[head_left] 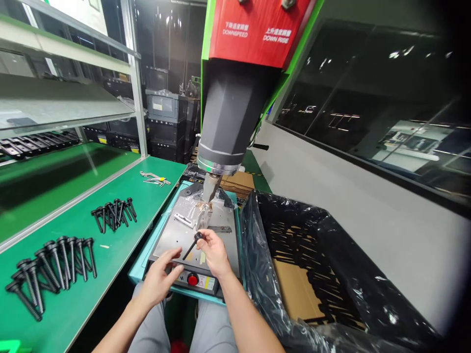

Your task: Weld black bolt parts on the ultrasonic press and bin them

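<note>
My right hand (212, 251) pinches the round head of a black screw-like part (190, 247), whose shank slants down to the left. My left hand (161, 275) is open, its fingers and thumb spread just left of the shank's tip, apart from it. Both hands are over the metal base plate (172, 239) of a press. Right above the held part stands a small metal fixture (204, 215), with the press's pointed metal horn (211, 188) over it. A slotted metal bar (184, 219) lies on the plate left of the fixture.
Two groups of similar black screw-like parts (55, 260) lie on the green bench (121, 245) at left, with metal tools (155, 179) farther back. A box lined with black plastic (257, 274) at right holds many black parts and cardboard. A red button (192, 279) is on the base's front.
</note>
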{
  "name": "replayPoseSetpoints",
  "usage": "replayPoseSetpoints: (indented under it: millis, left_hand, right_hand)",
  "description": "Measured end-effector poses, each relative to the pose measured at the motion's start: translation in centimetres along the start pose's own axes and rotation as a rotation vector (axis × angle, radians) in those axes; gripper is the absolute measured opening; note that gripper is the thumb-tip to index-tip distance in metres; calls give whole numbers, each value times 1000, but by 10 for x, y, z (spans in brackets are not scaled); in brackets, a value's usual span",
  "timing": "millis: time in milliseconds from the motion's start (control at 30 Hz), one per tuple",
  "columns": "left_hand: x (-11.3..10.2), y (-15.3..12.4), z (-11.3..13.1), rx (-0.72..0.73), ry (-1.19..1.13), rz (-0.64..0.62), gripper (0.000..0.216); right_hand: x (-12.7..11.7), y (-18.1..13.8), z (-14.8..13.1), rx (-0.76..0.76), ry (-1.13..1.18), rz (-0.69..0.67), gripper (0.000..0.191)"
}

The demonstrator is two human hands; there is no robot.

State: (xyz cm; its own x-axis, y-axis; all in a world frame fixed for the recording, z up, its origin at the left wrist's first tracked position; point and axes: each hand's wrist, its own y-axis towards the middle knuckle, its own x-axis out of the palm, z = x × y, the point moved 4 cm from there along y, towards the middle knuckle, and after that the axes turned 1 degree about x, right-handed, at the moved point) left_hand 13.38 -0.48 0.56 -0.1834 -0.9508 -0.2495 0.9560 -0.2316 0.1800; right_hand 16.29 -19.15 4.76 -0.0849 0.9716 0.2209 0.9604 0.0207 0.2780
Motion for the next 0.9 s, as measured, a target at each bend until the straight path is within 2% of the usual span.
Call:
replayPoseSetpoints:
  millis: [67, 167, 267, 333, 433, 533, 633, 700, 767, 900]
  left_hand:
    - [7, 6, 19, 72, 77, -26, 45]
    - [8, 10, 29, 116, 194, -7, 32]
    - [0, 12, 22, 89, 200, 29, 33]
    - [-13, 17, 7, -6, 131, 92, 33]
    - [-55, 32, -22, -214, 90, 289, 35]
    - [-117, 50, -41, -335, 206, 462, 28]
    - [-181, 67, -50, -436, 394, 562, 21]
    - [-214, 78, -52, -511, 529, 596, 23]
    - [-238, 88, -55, -586, 643, 598, 28]
    - [-261, 101, -64, -708, 790, 522, 27]
  right_hand:
    - [12, -8, -2, -70, -68, -40, 34]
    - [27, -14, -3, -142, -186, -77, 28]
    - [34, -11, 0, -115, -161, -83, 34]
    - [32, -8, 4, -56, -105, -24, 46]
    - [21, -10, 10, 28, -92, 101, 49]
    - [10, -22, 16, 74, -128, 133, 45]
    - [0, -40, 23, 111, -170, 123, 48]
    - [-9, -51, 28, 151, -192, 126, 50]
    - [-19, -59, 31, 188, -202, 142, 52]
    - [-38, -64, 34, 248, -195, 195, 57]
